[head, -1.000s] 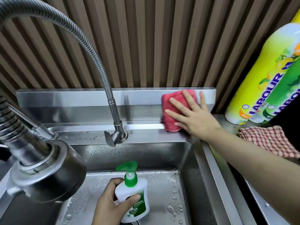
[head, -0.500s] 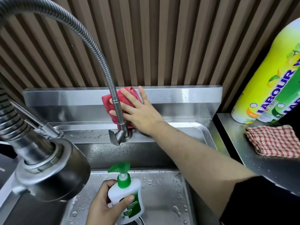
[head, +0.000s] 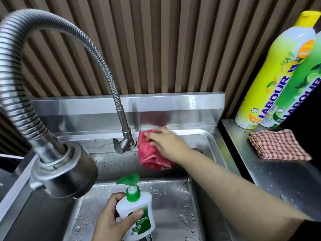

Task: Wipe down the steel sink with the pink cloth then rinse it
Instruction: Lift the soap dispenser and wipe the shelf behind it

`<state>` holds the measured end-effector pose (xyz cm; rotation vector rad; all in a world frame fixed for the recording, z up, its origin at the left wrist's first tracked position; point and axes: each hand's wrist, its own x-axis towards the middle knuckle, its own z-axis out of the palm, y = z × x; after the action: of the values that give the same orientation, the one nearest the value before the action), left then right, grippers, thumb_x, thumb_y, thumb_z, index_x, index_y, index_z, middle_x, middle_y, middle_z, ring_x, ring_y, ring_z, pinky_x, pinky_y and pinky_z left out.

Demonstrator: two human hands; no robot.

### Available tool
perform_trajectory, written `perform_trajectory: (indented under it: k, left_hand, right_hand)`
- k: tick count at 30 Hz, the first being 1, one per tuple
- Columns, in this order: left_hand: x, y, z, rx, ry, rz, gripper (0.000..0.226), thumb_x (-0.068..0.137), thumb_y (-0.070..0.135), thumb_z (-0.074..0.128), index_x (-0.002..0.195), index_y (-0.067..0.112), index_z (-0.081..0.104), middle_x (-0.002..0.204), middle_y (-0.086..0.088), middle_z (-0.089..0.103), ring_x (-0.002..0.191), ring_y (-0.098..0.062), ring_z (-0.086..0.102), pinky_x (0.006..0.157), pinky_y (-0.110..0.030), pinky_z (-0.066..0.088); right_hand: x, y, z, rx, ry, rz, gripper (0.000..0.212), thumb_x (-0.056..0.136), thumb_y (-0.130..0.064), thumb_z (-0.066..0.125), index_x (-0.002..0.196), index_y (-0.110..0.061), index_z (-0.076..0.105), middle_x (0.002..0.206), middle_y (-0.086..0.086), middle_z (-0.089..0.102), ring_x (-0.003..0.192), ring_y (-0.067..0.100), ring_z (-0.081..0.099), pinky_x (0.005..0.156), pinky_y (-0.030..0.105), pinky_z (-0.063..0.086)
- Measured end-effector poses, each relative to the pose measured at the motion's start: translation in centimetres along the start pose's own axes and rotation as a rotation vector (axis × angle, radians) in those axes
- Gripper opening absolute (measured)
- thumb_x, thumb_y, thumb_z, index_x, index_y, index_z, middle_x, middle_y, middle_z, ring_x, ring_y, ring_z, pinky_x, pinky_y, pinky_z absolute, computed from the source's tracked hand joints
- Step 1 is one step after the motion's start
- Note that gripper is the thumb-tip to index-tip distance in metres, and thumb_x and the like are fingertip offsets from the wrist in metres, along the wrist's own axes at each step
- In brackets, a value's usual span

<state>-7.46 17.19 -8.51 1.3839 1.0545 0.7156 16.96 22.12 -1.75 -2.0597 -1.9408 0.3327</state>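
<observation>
1. The right hand lies on the pink cloth with its fingers spread fairly flat. It presses the cloth down rather than bunching it, though motion blur hides the fingertips
2. The cloth sits on the far ledge of the steel sink, just right of the faucet base, and its lower edge hangs over the basin's far wall
3. A second ago the cloth was high on the backsplash at the right end. It then swept left behind the faucet and has now dropped to the ledge
4. That suggests the upright panel is done and the wiping is moving down towards the basin. The basin walls, the floor and the rinse still look to be ahead
5. The left hand is curled round a soap pump bottle, holding it above the wet basin floor at the near side, much as before
6. A checked cloth and two detergent bottles stand on the right counter
</observation>
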Motion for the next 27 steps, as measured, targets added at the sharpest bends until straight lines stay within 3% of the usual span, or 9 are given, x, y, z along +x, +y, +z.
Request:
perform_trajectory:
  k: [2, 4, 6, 9, 14, 18, 22, 25, 27]
  left_hand:
    - [0.0, 0.1, -0.1, -0.006, 0.012, 0.000, 0.071, 0.015, 0.065, 0.086, 0.076, 0.035, 0.065, 0.077, -0.010, 0.073, 0.068, -0.019, 0.064, 0.063, -0.027, 0.053]
    - [0.1, 0.1, -0.2, -0.012, 0.029, -0.003, 0.071, 0.013, 0.065, 0.086, 0.075, 0.035, 0.065, 0.076, -0.009, 0.073, 0.064, -0.016, 0.064, 0.061, -0.022, 0.053]
    - [0.2, 0.0, 0.0, 0.005, 0.031, -0.006, 0.072, 0.014, 0.066, 0.085, 0.075, 0.035, 0.065, 0.077, -0.007, 0.073, 0.065, -0.016, 0.065, 0.062, -0.022, 0.054]
    - [0.5, 0.1, 0.4, 0.024, 0.019, 0.005, 0.073, 0.016, 0.068, 0.084, 0.077, 0.034, 0.064, 0.077, -0.007, 0.073, 0.069, -0.021, 0.065, 0.072, -0.031, 0.054]
    - [0.7, 0.8, 1.9, 0.008, -0.019, 0.023, 0.070, 0.017, 0.068, 0.084, 0.075, 0.036, 0.063, 0.077, -0.005, 0.073, 0.065, -0.014, 0.063, 0.060, -0.022, 0.052]
    - [0.6, 1.0, 1.7, -0.029, -0.042, 0.032, 0.065, 0.020, 0.049, 0.089, 0.078, 0.033, 0.065, 0.077, -0.005, 0.073, 0.064, -0.012, 0.064, 0.060, -0.019, 0.053]
    - [0.5, 0.4, 0.6, -0.008, -0.046, 0.036, 0.085, 0.016, 0.057, 0.089, 0.087, 0.019, 0.064, 0.078, -0.010, 0.073, 0.065, -0.014, 0.065, 0.059, -0.021, 0.054]
    - [0.4, 0.5, -0.1, 0.000, -0.015, 0.039, 0.069, 0.022, 0.033, 0.088, 0.084, 0.015, 0.062, 0.078, -0.010, 0.072, 0.055, -0.008, 0.062, 0.054, -0.012, 0.050]
    - [0.2, 1.0, -0.1, 0.033, -0.016, 0.051, 0.067, 0.018, 0.037, 0.091, 0.078, 0.024, 0.065, 0.075, -0.005, 0.073, 0.054, -0.007, 0.063, 0.054, -0.010, 0.050]
  right_hand:
    - [0.1, -2.4, 1.6, -0.009, -0.099, -0.045, 0.044, 0.099, -0.041, 0.033, 0.142, -0.034, 0.030, 0.156, -0.002, 0.022, 0.144, 0.025, 0.012, 0.118, 0.044, 0.006]
    - [0.3, -3.6, 3.0, -0.051, -0.036, -0.052, 0.058, 0.095, -0.050, 0.036, 0.147, -0.028, 0.022, 0.156, -0.007, 0.018, 0.145, 0.018, 0.005, 0.118, 0.043, -0.004]
    - [0.2, -3.4, 3.5, -0.152, 0.015, -0.054, 0.069, 0.090, -0.055, 0.043, 0.148, -0.026, 0.018, 0.157, -0.008, 0.016, 0.145, 0.019, 0.004, 0.118, 0.044, -0.003]
    - [-1.1, -1.7, 3.0, -0.269, 0.007, -0.042, 0.068, 0.093, -0.050, 0.041, 0.149, -0.025, 0.012, 0.158, -0.008, 0.011, 0.145, 0.021, 0.003, 0.117, 0.044, -0.003]
    - [-4.9, 3.6, -0.5, -0.184, -0.075, 0.309, 0.065, 0.095, -0.049, 0.036, 0.150, -0.029, 0.007, 0.158, -0.013, 0.002, 0.145, 0.016, -0.004, 0.118, 0.044, -0.004]
    - [-5.2, 2.3, 0.1, -0.180, -0.032, 0.480, 0.065, 0.096, -0.047, 0.033, 0.150, -0.026, 0.005, 0.158, -0.010, -0.005, 0.145, 0.024, -0.009, 0.115, 0.053, -0.009]
    - [-1.7, -2.7, 3.3, -0.155, -0.001, 0.194, 0.067, 0.094, -0.051, 0.036, 0.150, -0.026, 0.007, 0.159, -0.007, -0.001, 0.144, 0.025, -0.012, 0.111, 0.056, -0.016]
    - [0.3, -4.6, 4.2, -0.177, -0.018, 0.066, 0.076, 0.089, -0.055, 0.046, 0.149, -0.025, 0.010, 0.159, -0.006, 0.005, 0.145, 0.024, -0.009, 0.112, 0.059, -0.010]
    - [0.0, -4.1, 4.4, -0.220, -0.016, 0.048, 0.079, 0.087, -0.055, 0.049, 0.149, -0.024, 0.010, 0.159, -0.006, 0.007, 0.145, 0.023, -0.005, 0.114, 0.056, -0.005]
